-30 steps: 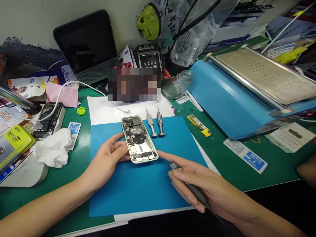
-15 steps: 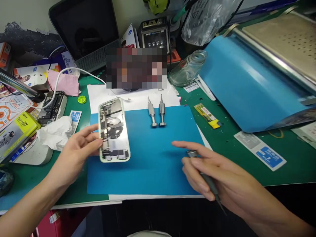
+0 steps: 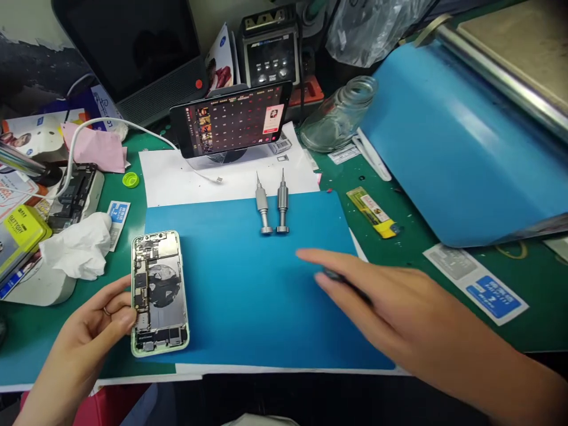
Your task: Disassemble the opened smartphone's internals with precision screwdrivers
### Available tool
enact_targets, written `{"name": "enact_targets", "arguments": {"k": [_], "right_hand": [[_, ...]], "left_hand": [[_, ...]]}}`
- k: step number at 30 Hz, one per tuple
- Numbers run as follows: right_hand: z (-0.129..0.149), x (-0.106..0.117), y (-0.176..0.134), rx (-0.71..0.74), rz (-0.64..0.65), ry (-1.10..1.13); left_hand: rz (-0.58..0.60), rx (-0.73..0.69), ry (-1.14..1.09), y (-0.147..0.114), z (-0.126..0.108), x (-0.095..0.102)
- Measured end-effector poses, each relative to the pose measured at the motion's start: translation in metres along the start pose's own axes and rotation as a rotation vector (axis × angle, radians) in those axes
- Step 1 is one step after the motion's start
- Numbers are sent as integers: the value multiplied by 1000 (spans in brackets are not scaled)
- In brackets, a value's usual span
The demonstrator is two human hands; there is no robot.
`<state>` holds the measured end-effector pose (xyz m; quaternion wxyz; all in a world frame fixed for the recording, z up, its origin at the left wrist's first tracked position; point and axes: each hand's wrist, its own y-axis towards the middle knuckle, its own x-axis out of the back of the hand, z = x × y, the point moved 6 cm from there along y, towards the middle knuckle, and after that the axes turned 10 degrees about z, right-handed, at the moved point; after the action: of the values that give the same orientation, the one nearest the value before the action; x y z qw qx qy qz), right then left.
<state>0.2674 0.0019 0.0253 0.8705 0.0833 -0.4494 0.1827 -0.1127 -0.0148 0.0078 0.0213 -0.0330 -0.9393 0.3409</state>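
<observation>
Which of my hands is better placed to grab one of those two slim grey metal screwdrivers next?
Likely your right hand: it is nearer the slim grey metal screwdrivers, though its fingers hold a slim dark tool. Your left hand is farther off, holding the opened, pale-green-edged phone.

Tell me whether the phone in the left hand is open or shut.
Open: the phone in the left hand shows its inner parts.
</observation>
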Motion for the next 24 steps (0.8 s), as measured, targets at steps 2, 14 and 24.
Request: {"name": "enact_targets", "arguments": {"k": [2, 14, 24], "right_hand": [[12, 3, 24, 121, -78, -289], [-3, -12, 67, 283, -47, -588], [7, -13, 65, 235, -104, -590]], "left_hand": [[-26, -5, 23, 4, -3, 0], [-70, -9, 105, 21, -10, -12], [-6, -105, 292, 34, -25, -37]]}}
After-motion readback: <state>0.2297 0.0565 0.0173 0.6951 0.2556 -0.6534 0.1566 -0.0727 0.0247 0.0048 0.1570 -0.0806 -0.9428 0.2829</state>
